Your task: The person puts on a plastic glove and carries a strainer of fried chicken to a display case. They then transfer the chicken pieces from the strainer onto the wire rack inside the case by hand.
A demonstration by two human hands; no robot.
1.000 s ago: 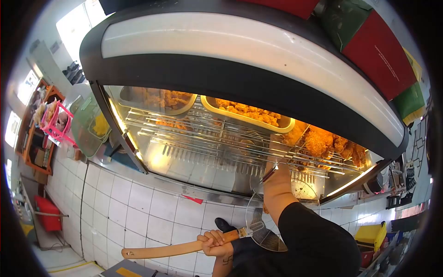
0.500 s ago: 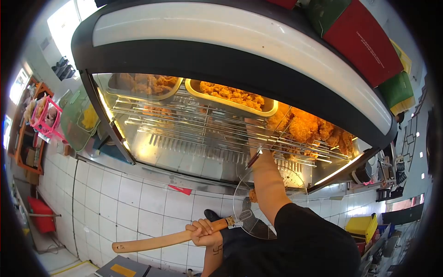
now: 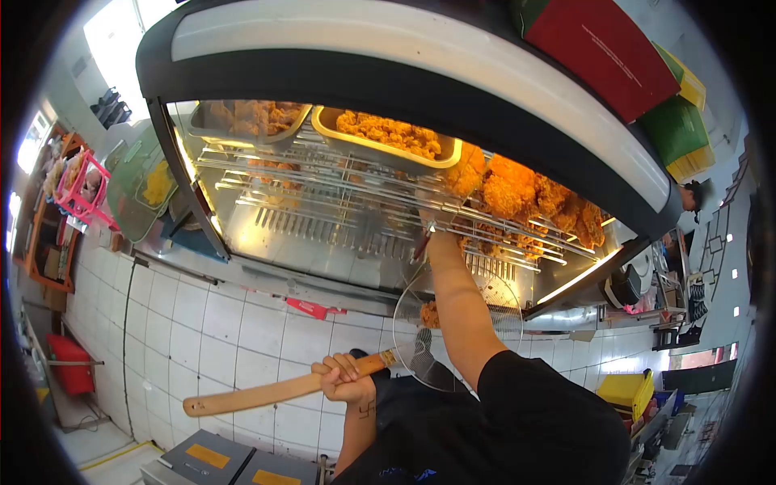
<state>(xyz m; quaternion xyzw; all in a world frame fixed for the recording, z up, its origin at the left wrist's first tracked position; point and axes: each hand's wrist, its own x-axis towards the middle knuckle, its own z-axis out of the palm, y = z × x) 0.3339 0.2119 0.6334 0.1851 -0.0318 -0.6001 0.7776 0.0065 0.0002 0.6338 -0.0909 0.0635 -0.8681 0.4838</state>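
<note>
The wooden handle (image 3: 250,398) of a round wire strainer (image 3: 503,311) is gripped in my left hand (image 3: 346,378). A piece of fried chicken (image 3: 429,314) lies in the strainer, under my right forearm. My right arm reaches into the lit glass display case (image 3: 315,283). My right hand (image 3: 436,202) shows only faintly behind the wire rack (image 3: 356,190), and its fingers cannot be made out. Above the rack are a tray of small fried pieces (image 3: 388,135) and several large fried pieces (image 3: 511,190). Reddish tongs (image 3: 421,244) show beside my right wrist.
Red and green boxes (image 3: 602,56) rest on top of the case. A green-lidded container (image 3: 137,194) stands at the left. Grey boxes (image 3: 242,465) are at the bottom, a yellow bin (image 3: 626,392) at the right, and a red bin (image 3: 71,364) at the far left.
The strainer and my left hand have shifted left in view, along with my right forearm. The case also appears shifted up and left. My left hand keeps its grip on the handle.
</note>
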